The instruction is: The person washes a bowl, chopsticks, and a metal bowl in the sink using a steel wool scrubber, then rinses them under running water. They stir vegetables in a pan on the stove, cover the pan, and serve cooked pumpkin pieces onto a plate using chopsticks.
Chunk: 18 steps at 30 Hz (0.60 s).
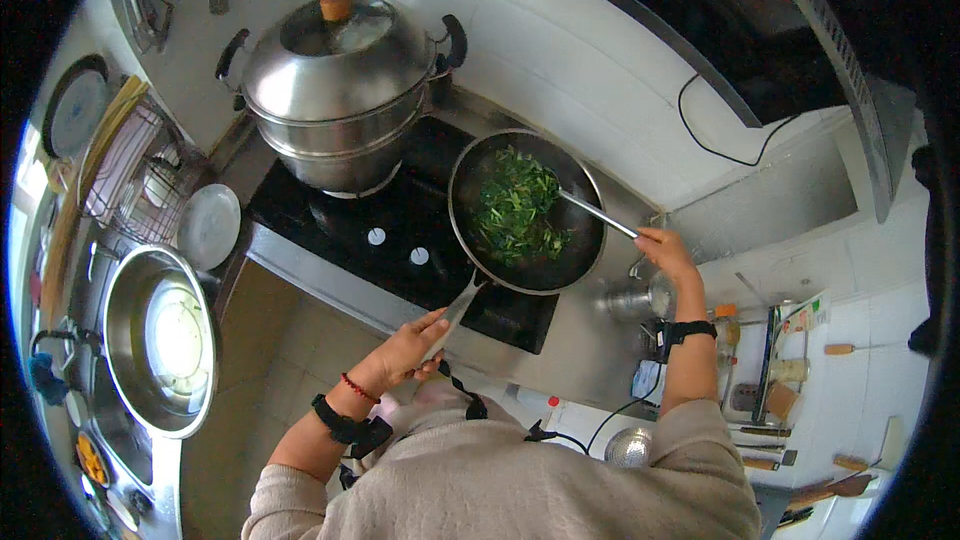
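From the lower edge of the frame, beige sleeves lead to two bare forearms, engaged in what we judge to be stirring greens in a pan; the next move, in our reading, calls for a steady handle and a sweep beneath the leaves. Just left of lower centre, we note the left hand, its fingers curled around the pan handle, the forearm slanting up and rightward past a red bracelet. Right of centre and farther off, the right hand grasps the outer end of a metal utensil, the forearm nearly upright and the hand bent leftward at the wrist. The utensil slopes down and left into the dark frying pan, where its head is hidden among chopped leafy greens heaped near the centre of the frame. The pan overlaps the right part of the black stove; we cannot tell whether it rests there or is slightly raised. Beyond, at upper left, we see a lidded steel steamer; at upper right hangs a dark range hood.
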### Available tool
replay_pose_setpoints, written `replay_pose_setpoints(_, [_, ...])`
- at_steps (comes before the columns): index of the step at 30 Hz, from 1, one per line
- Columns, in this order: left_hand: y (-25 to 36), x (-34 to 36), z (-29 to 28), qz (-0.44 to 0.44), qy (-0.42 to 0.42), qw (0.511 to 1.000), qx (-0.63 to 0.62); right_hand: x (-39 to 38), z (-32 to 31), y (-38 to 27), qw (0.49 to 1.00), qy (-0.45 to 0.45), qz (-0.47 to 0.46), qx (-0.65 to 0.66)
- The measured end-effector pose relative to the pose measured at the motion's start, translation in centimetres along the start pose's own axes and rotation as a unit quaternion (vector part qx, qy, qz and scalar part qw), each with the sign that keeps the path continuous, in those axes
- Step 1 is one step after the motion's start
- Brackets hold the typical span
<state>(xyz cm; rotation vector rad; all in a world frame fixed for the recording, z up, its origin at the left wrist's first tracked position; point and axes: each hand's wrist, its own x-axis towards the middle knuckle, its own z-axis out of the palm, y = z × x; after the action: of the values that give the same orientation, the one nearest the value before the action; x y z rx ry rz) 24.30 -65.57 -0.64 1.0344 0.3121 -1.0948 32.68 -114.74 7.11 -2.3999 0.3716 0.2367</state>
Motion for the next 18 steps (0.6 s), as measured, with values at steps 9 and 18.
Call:
replay_pose_setpoints(9, [-0.3,0.8,-0.8,0.013,-0.023,1.0,0.009,-7.7,-5.4,-8.8,0.957,0.097,-0.09,-0.256])
replay_pose_setpoints(18, [0.2,0.3,-0.6,0.01,-0.008,1.0,0.017,7.8,-6.6,-14.0,0.971,-0.021,0.085,-0.224])
